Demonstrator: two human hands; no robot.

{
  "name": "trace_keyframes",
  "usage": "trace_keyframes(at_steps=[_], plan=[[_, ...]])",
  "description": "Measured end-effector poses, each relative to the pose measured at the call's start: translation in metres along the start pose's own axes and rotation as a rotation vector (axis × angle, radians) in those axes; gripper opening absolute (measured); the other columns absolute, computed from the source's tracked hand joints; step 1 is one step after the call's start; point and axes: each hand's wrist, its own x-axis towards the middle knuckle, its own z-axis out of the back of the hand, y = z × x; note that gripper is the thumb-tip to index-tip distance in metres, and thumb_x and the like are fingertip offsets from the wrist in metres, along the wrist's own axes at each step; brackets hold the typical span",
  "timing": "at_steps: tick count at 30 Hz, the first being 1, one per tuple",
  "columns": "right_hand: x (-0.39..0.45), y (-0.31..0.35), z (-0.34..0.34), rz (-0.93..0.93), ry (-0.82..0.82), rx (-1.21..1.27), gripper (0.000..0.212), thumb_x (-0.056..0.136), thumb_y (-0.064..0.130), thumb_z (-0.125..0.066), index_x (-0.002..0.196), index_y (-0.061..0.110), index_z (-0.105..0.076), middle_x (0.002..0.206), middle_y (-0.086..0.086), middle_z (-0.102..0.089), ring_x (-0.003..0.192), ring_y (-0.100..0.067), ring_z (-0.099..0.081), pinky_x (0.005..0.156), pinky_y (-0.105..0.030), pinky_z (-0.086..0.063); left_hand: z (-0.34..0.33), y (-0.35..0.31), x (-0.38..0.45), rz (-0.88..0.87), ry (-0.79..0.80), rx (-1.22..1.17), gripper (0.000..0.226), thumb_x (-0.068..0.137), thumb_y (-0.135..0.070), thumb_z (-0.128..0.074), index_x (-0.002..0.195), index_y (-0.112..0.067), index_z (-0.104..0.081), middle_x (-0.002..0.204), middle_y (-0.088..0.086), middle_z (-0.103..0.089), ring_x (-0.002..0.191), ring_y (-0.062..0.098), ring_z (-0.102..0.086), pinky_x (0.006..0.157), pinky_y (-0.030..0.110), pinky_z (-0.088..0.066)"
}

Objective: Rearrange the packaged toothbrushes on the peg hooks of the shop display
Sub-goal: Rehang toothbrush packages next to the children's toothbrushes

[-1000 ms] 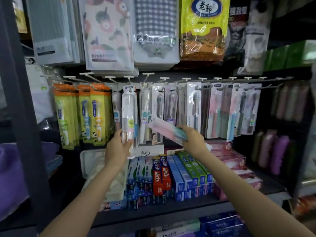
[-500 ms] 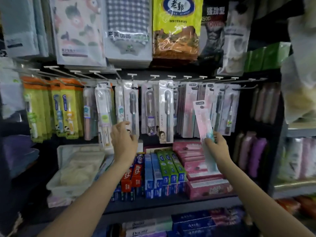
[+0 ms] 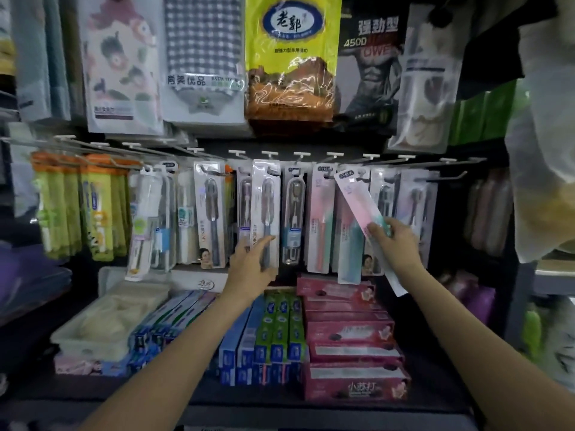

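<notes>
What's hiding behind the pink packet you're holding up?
Behind the pink packet in the right hand hang more toothbrush packs on peg hooks; what it covers cannot be seen.

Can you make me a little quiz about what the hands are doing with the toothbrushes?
1. True or false: the right hand holds the tilted pink-and-teal toothbrush pack.
2. Which hand grips the clear blister pack with the dark grey toothbrush hanging from a hook? A left, B right.
3. What colour are the tall toothbrush packs at the far left of the row?

Key: 1 true. 2 A, the left hand. 3 Yellow-green with orange tops.
</notes>
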Motion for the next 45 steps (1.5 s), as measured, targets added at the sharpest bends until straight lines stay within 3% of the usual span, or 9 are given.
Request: trace_keyframes(at_steps=[4,12,15,19,23,28,33,40,45], plan=[[0.007,-0.005,-0.009,-0.02,-0.021,0.011,0.044,0.095,0.03,-0.049,0.129,0.001,-0.049,0.112,-0.014,-0.059,0.102,-0.033,-0.057,0.085,-0.041,-0.047,-0.002,-0.003,0.005,0.014,0.033,0.029,0.061,0.089,-0.01,-0.053,0.139,-0.039,-0.032,0.154,0.014,-0.004,0.142,0.028,-0.008,0.112,0.042,-0.024],[0.004,-0.023,-0.016,-0.041,0.015,0.008,0.035,0.095,0.026,-0.049,0.119,-0.001,-0.048,0.106,-0.013,-0.058,0.088,-0.029,-0.055,0.071,-0.035,-0.044,-0.012,-0.004,0.011,0.006,0.025,0.032,0.059,0.089,-0.006,-0.05,0.139,-0.033,-0.035,0.146,0.016,-0.018,0.138,0.031,-0.018,0.108,0.034,-0.024],[-0.005,-0.04,-0.023,-0.022,-0.007,-0.116,0.039,0.091,0.017,-0.056,0.123,-0.002,-0.045,0.119,-0.022,-0.049,0.102,-0.032,-0.05,0.085,-0.039,-0.044,-0.018,0.001,0.011,-0.073,-0.087,0.0,0.052,0.086,0.001,-0.05,0.129,-0.027,-0.047,0.116,0.005,-0.032,0.109,0.026,-0.046,0.086,0.022,-0.035],[-0.024,-0.027,-0.032,0.228,-0.124,-0.154,0.031,0.088,0.004,-0.056,0.117,-0.003,-0.05,0.114,-0.018,-0.046,0.103,-0.027,-0.046,0.083,-0.026,-0.037,-0.017,0.01,0.011,-0.145,-0.225,0.003,0.04,0.087,0.006,-0.049,0.116,-0.02,-0.057,0.106,0.001,-0.035,0.077,0.007,-0.044,0.075,0.018,-0.039],[-0.029,0.007,-0.072,0.38,0.116,-0.083,0.028,0.093,0.008,-0.05,0.121,0.004,-0.05,0.111,-0.006,-0.053,0.097,-0.013,-0.052,0.087,-0.021,-0.044,-0.01,0.028,0.016,-0.217,-0.24,0.036,0.044,0.087,0.012,-0.042,0.113,-0.02,-0.058,0.1,-0.001,-0.039,0.068,0.01,-0.042,0.06,0.008,-0.036],[-0.01,0.024,-0.143,0.119,0.204,-0.005,0.037,0.094,0.007,-0.049,0.129,-0.002,-0.042,0.121,-0.017,-0.054,0.106,-0.027,-0.055,0.081,-0.024,-0.043,0.008,0.053,0.022,-0.333,-0.196,0.107,0.049,0.087,0.014,-0.041,0.117,-0.02,-0.058,0.094,-0.001,-0.041,0.068,0.007,-0.043,0.064,0.002,-0.036],[0.016,0.03,-0.187,-0.168,0.181,-0.006,0.051,0.093,0.009,-0.05,0.136,-0.007,-0.027,0.128,-0.026,-0.047,0.114,-0.037,-0.05,0.093,-0.043,-0.045,0.017,0.068,0.031,-0.377,-0.162,0.15,0.05,0.087,0.012,-0.045,0.12,-0.023,-0.058,0.088,-0.005,-0.036,0.078,0.009,-0.041,0.067,0.004,-0.032],[0.01,0.035,-0.199,-0.233,0.065,0.078,0.046,0.09,0.006,-0.054,0.129,-0.002,-0.033,0.122,-0.02,-0.048,0.107,-0.035,-0.052,0.084,-0.038,-0.045,0.034,0.066,0.038,-0.323,-0.063,-0.042,0.027,0.095,-0.02,-0.041,0.112,-0.013,-0.061,0.084,-0.021,-0.04,0.073,-0.004,-0.046,0.064,-0.001,-0.034],[-0.003,0.043,-0.172,-0.23,0.1,0.237,0.043,0.091,0.005,-0.054,0.129,0.003,-0.034,0.102,-0.006,-0.048,0.089,-0.019,-0.049,0.077,-0.029,-0.044,0.034,0.072,0.037,-0.374,-0.07,0.154,0.045,0.09,0.005,-0.045,0.122,-0.024,-0.057,0.089,-0.008,-0.036,0.081,0.012,-0.043,0.065,0.015,-0.032]])
